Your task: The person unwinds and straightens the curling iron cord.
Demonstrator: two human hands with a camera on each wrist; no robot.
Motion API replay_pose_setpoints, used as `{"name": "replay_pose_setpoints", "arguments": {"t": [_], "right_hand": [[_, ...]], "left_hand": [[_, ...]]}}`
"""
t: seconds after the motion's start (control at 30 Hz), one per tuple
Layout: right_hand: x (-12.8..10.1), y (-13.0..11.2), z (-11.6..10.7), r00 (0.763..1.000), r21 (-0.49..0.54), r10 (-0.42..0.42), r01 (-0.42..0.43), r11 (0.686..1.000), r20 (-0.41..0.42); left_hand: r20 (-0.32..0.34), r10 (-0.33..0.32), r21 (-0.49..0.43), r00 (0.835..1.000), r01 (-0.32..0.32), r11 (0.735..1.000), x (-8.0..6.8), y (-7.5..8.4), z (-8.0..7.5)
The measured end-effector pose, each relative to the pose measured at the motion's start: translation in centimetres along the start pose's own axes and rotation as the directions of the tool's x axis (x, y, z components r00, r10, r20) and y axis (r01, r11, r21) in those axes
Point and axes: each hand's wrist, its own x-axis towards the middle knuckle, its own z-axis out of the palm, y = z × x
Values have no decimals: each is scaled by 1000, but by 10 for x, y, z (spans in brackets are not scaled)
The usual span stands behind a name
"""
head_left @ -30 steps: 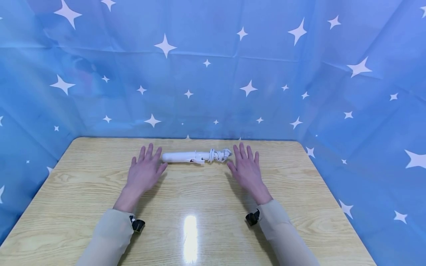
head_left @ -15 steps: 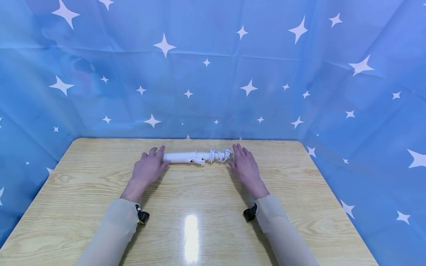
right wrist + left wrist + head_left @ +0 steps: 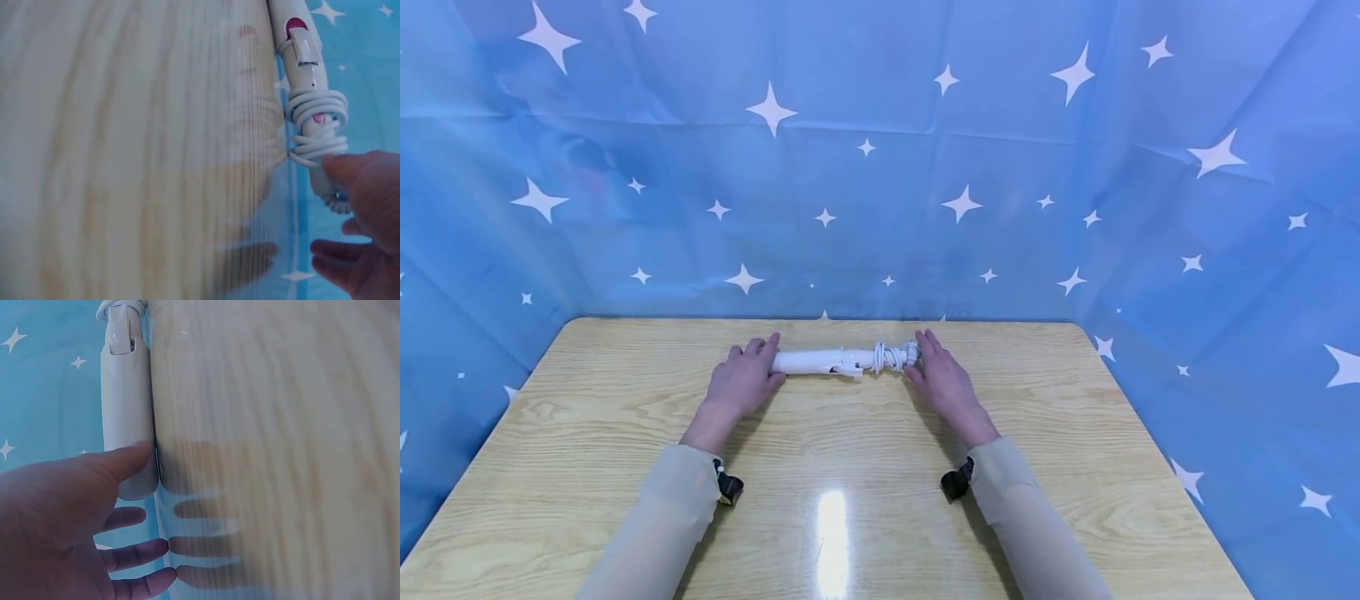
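Note:
A white curling iron (image 3: 808,362) lies crosswise near the table's back edge, its white cord (image 3: 889,358) wound round the handle end. My left hand (image 3: 740,385) is at its left end. In the left wrist view the thumb (image 3: 128,461) overlaps the barrel, and the other fingers are spread loosely past its rounded tip. My right hand (image 3: 944,383) is at the cord end, with its thumb (image 3: 347,167) right at the coils and its other fingers held loosely apart beyond. The plug end is partly hidden by the right hand. A clip lever (image 3: 304,47) and pink parts show on the iron.
The wood-grain table (image 3: 587,467) is glossy and mirrors the fingers. A blue cloth with white stars (image 3: 865,233) hangs behind it and at both sides. A small black camera is strapped at each sleeve cuff.
Both hands have moved inward to the two ends of the curling iron, and their spread fingers have drawn closer together. The iron lies in nearly the same place.

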Motion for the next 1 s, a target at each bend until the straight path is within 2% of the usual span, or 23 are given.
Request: {"name": "replay_pose_setpoints", "arguments": {"t": [0.17, 0.3, 0.47, 0.67, 0.77, 0.93, 1.0], "right_hand": [[2, -2, 0, 1000, 7, -1, 1, 1000, -14], [3, -2, -1, 1000, 66, 4, -4, 998, -8], [2, 0, 0, 1000, 186, -2, -2, 982, 22], [2, 7, 2, 1000, 274, -21, 14, 962, 22], [2, 11, 3, 1000, 321, -19, 14, 947, 12], [3, 17, 4, 1000, 409, 1, -4, 913, 7], [4, 17, 4, 1000, 435, 7, -8, 900, 3]], "left_hand": [[-5, 18, 28, 1000, -17, 999, 0, 1, -1], [-1, 32, 14, 999, -32, 999, 1, 0, 0], [3, 30, -102, 1000, -29, 994, 1, -7, 4], [-30, 69, -252, 997, -75, 965, 1, -11, 5], [-31, 78, -351, 996, -84, 932, 4, -17, 10], [24, 65, -551, 998, -41, 834, 8, -27, 14], [49, 62, -586, 997, -21, 810, 7, -29, 13]]}}
